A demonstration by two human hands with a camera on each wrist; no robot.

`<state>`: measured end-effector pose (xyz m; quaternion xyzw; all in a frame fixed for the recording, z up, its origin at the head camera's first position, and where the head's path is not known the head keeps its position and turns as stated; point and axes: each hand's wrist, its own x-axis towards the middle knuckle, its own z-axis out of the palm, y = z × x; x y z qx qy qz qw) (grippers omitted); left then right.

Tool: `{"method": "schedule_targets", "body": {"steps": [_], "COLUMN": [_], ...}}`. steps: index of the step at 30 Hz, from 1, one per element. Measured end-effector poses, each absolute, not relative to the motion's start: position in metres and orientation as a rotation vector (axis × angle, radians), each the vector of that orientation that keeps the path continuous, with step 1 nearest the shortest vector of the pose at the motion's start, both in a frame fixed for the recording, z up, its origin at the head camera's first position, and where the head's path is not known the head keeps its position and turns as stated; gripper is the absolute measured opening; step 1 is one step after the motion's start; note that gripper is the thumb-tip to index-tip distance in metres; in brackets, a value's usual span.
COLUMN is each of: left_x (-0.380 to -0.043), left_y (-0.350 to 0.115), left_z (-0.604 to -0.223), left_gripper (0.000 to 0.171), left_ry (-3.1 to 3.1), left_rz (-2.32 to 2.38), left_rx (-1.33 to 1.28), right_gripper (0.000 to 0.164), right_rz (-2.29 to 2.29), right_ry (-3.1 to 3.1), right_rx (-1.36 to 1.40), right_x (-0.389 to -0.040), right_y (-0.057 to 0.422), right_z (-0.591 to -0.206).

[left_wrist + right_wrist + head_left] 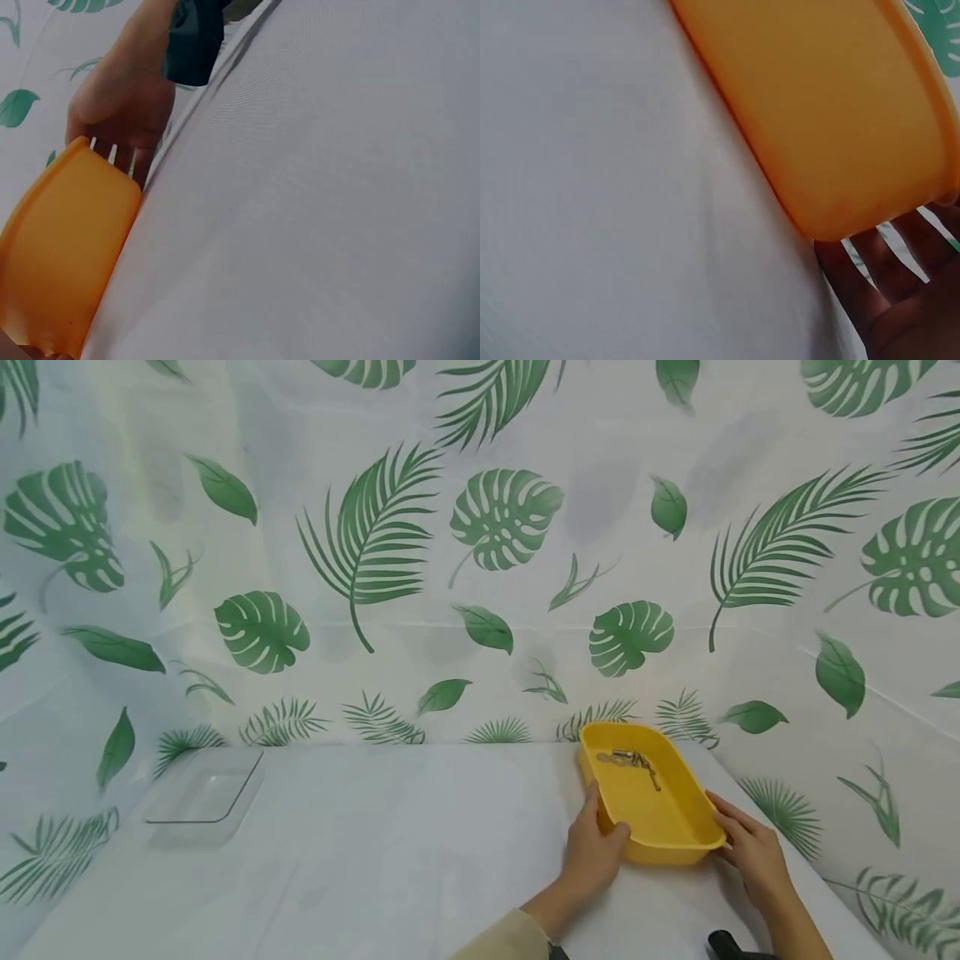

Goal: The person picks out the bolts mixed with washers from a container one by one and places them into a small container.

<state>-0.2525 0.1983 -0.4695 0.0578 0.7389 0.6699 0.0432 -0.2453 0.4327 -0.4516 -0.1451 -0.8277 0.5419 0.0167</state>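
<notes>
A yellow tray (660,818) with raised walls sits on the right part of the table. Inside it, near the far end, lies a small heap of metal pieces (636,762) that look like bolts and flat washers. My left hand (592,852) holds the tray's left side close to the near corner, thumb at the corner. At the near right corner, my right hand (753,852) holds the tray by its wall and rim. In the right wrist view, the right hand's fingers (889,262) lie spread against the orange-looking wall. Only a bit of the left hand shows in the left wrist view.
A clear, shallow container (198,797) with a dark rim line stands at the table's far left. White cloth covers the table (390,852). A leaf-patterned curtain (405,552) hangs behind and at both sides. A black object (727,943) shows beside the right wrist.
</notes>
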Motion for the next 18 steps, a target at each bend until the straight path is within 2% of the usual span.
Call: {"method": "schedule_targets", "body": {"steps": [8, 18], "left_x": [-0.257, -0.256], "left_y": [0.174, 0.144], "left_z": [-0.471, -0.473], "left_gripper": [0.074, 0.072], "left_ry": [2.282, 2.318], "left_rz": [2.118, 2.081], "left_rx": [0.188, 0.283], "right_gripper": [0.059, 0.055], "right_rz": [1.817, 1.820], "right_ry": [-2.653, -2.702], "right_rx": [-0.328, -0.316], "right_x": [-0.250, -0.252], "right_y": [0.410, 0.379], "right_z": [-0.448, -0.443]}}
